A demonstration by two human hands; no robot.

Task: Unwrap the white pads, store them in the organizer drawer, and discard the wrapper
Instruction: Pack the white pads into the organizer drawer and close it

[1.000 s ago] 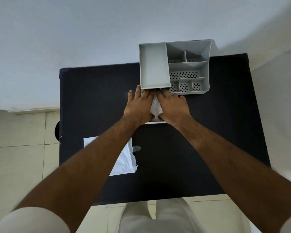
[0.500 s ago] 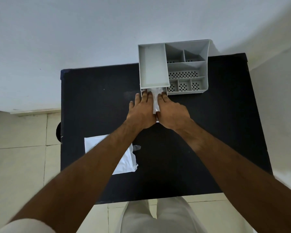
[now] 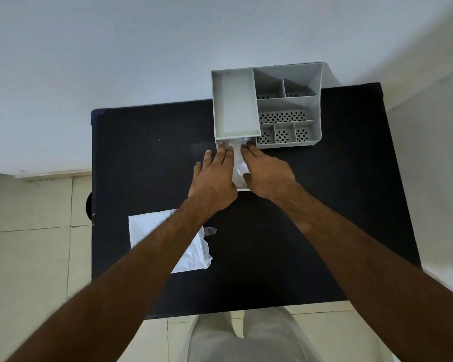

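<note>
A grey organizer (image 3: 288, 105) stands at the far edge of the black table (image 3: 324, 205). Its drawer (image 3: 243, 189) is pulled out toward me below the large left compartment. White pads (image 3: 238, 163) lie in the drawer, showing between my hands. My left hand (image 3: 215, 176) and my right hand (image 3: 266, 173) lie flat on the pads, fingers pointing at the organizer, fingertips near the drawer's opening. The white wrapper (image 3: 191, 252) lies flat on the table's near left, partly hidden under my left forearm.
A small clear scrap (image 3: 210, 231) lies just right of the wrapper. A white wall is behind the table, a tiled floor on the left and near side. My legs stand at the table's near edge.
Both hands have slid forward over the pads toward the organizer, fingertips now at the drawer opening. Less of the white pads shows between them. The wrapper has not moved.
</note>
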